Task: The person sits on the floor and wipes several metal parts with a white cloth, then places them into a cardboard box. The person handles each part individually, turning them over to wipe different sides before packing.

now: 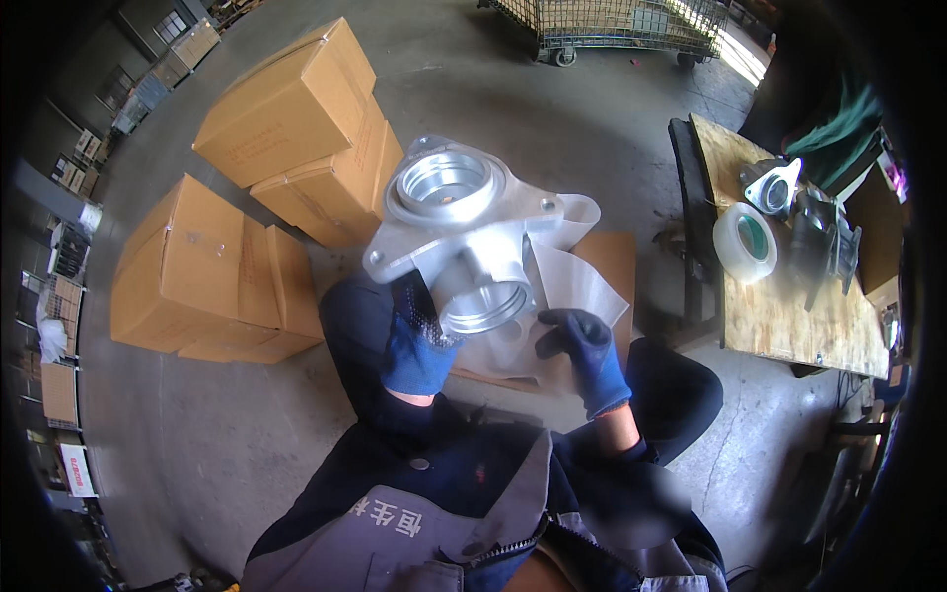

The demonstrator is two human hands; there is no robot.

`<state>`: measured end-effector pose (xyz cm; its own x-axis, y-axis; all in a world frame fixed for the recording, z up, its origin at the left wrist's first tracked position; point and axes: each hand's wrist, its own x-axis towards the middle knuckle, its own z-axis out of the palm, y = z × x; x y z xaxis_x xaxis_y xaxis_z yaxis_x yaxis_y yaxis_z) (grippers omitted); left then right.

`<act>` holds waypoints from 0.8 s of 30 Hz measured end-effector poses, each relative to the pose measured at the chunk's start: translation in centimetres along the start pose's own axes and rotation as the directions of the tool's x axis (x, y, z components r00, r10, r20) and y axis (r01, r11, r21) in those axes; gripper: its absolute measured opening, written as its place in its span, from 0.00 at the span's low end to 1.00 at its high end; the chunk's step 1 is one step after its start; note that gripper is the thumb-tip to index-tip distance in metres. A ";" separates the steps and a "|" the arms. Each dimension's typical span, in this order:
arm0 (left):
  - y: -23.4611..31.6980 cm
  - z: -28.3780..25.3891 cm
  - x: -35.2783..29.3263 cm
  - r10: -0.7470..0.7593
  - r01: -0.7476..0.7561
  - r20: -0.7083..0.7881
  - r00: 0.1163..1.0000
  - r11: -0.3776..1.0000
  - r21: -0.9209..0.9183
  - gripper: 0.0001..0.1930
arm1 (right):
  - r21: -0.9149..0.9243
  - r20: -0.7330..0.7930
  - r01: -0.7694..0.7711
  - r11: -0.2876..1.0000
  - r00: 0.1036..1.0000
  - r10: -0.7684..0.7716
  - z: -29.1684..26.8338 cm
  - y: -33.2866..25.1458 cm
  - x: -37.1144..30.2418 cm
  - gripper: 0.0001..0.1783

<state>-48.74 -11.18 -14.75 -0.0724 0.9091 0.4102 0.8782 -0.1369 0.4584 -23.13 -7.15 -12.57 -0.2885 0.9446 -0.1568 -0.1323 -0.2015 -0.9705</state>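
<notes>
A silver-grey, cast-metal housing with two round openings and a flanged plate (518,219) was held up before the person's lap, grasped at its seven o'clock by the blue-and-black gloved left hand (419,353). At between four and five o'clock, the matching gloved right hand (586,357) was loosely curled, free of the housing, near a translucent white sheet (577,288). Brown cardboard cartons (296,109) stood at nine to ten o'clock; a pale plywood-topped table (779,326) lay at three.

Hands (582,347) wear blue gloves (417,365); grey jkt (326,548), wht print (388,515).
</notes>
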 end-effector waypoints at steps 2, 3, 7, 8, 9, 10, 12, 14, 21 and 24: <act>1.5 -0.5 2.7 0.157 -0.158 0.024 0.987 0.965 0.211 0.35 | -0.007 0.011 -0.061 0.998 0.998 0.061 0.1 1.7 -0.2 0.17; 2.4 -1.0 4.3 0.259 -0.265 0.077 0.963 0.848 0.459 0.35 | 0.017 0.042 -0.075 0.997 0.996 0.074 0.2 2.9 -0.1 0.17; 4.5 -0.7 9.6 0.411 -0.142 0.428 0.805 -0.566 0.812 0.38 | -0.007 0.040 -0.166 0.986 0.985 0.166 -0.2 4.2 -0.4 0.18; 4.2 -0.5 10.0 0.406 -0.141 0.440 0.801 -0.587 0.798 0.39 | -0.019 0.031 -0.191 0.981 0.981 0.192 -0.2 4.2 -0.4 0.18; 4.0 -0.4 10.4 0.396 -0.166 0.452 0.799 -0.577 0.800 0.39 | -0.028 0.016 -0.200 0.979 0.980 0.201 -0.2 4.1 -0.4 0.18; 4.0 -0.3 10.2 0.383 -0.185 0.465 0.798 -0.579 0.794 0.39 | -0.037 0.020 -0.188 0.981 0.982 0.189 -0.3 4.3 -0.4 0.18; 4.0 -0.2 9.9 0.358 -0.223 0.492 0.794 -0.581 0.783 0.39 | -0.056 0.026 -0.165 0.985 0.986 0.166 -0.6 4.6 -0.2 0.18; 5.5 -1.5 10.0 0.329 -0.085 0.521 0.788 -0.780 0.620 0.38 | -0.060 0.032 -0.166 0.984 0.985 0.168 -0.7 4.6 -0.1 0.17; 7.2 -3.2 7.8 0.023 0.246 0.505 0.863 -0.891 -0.381 0.37 | -0.074 0.054 -0.171 0.982 0.983 0.175 -0.3 4.4 -0.1 0.16; 7.6 -2.1 7.4 -0.021 0.291 0.485 0.874 -0.777 -0.558 0.37 | -0.077 0.016 -0.135 0.988 0.991 0.136 -0.4 5.2 -0.5 0.15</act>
<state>-43.62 -6.33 -6.59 0.1478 0.9884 -0.0337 -0.9674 0.1515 0.2031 -23.28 -8.53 -17.58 -0.3185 0.9042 -0.2846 -0.0194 -0.3064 -0.9517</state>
